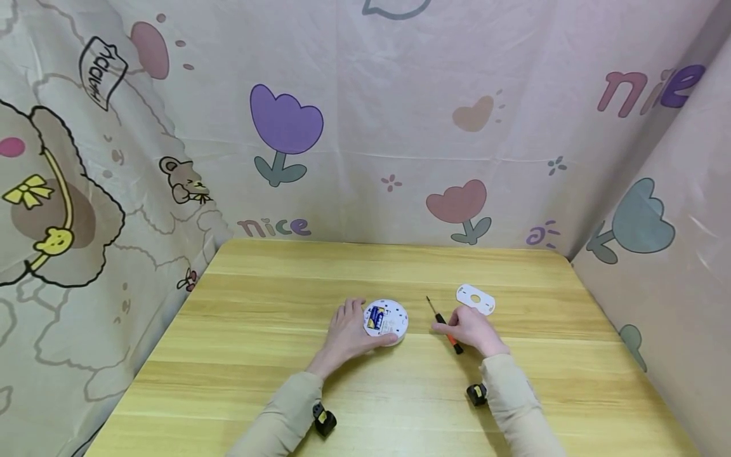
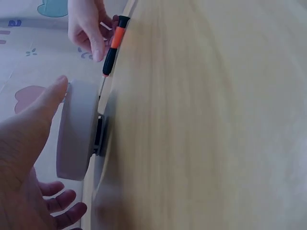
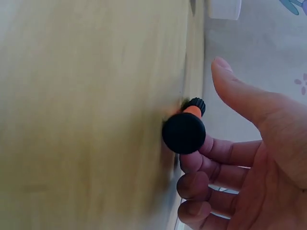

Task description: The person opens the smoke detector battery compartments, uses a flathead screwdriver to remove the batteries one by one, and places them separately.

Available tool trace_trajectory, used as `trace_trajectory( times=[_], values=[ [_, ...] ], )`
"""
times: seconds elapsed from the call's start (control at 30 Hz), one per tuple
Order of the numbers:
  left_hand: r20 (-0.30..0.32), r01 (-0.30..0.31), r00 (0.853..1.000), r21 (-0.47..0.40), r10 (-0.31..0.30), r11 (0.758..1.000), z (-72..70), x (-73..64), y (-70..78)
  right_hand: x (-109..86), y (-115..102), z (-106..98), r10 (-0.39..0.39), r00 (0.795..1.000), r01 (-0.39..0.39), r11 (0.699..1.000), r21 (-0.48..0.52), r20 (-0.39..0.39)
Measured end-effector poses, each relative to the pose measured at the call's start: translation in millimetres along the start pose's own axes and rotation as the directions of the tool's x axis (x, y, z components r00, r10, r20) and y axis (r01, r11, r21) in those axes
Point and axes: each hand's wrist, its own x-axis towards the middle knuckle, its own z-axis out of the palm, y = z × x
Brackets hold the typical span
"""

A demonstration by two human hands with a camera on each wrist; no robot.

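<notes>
A round white smoke alarm (image 1: 393,325) with blue-and-yellow batteries showing on its upper face sits on the wooden table. My left hand (image 1: 351,336) holds it from the left, thumb along the near rim and fingers round the far-left side. In the left wrist view, the thumb reaches across the alarm's thick side (image 2: 76,132); the lower fingers hang loose. A black-and-orange screwdriver (image 1: 447,333) lies to the right, its thin shaft pointing away. My right hand (image 1: 475,329) is beside the handle; in the right wrist view its fingertips meet the handle (image 3: 183,133), with the thumb apart.
A white oval plate (image 1: 484,301) with a centre hole and slots lies just beyond my right hand. Patterned curtains (image 1: 377,146) hang behind and beside the wooden table (image 1: 274,279). Each forearm carries a small black camera near the wrist.
</notes>
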Motion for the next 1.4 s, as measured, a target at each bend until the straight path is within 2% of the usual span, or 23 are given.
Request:
trace_trajectory(
  times=[0.13,0.43,0.73,1.17,1.4],
  values=[
    [-0.022,-0.003,1.000,0.001,0.003,1.000,3.3,-0.8,3.0,-0.2,-2,2,-0.007,1.000,0.007,1.000,-0.024,-0.009],
    [0.012,-0.034,0.999,-0.022,0.034,0.999,2.5,-1.1,4.6,-1.5,-5,3,0.001,1.000,-0.002,0.999,-0.038,-0.030],
    [0.078,-0.093,0.991,-0.138,0.105,0.986,-5.6,1.9,-4.0,-0.1,-4,4,-0.012,1.000,0.011,0.999,-0.048,-0.014],
    [0.152,-0.141,0.972,-0.248,0.182,0.958,-16.8,3.1,-19.1,-2.3,3,3,-0.045,0.997,0.049,0.997,0.059,-0.063],
    [0.168,-0.159,0.961,-0.309,0.219,0.938,-18.7,5.4,-30.2,-4.2,5,0,-0.103,0.991,0.112,0.987,0.112,-0.091]
  ],
)
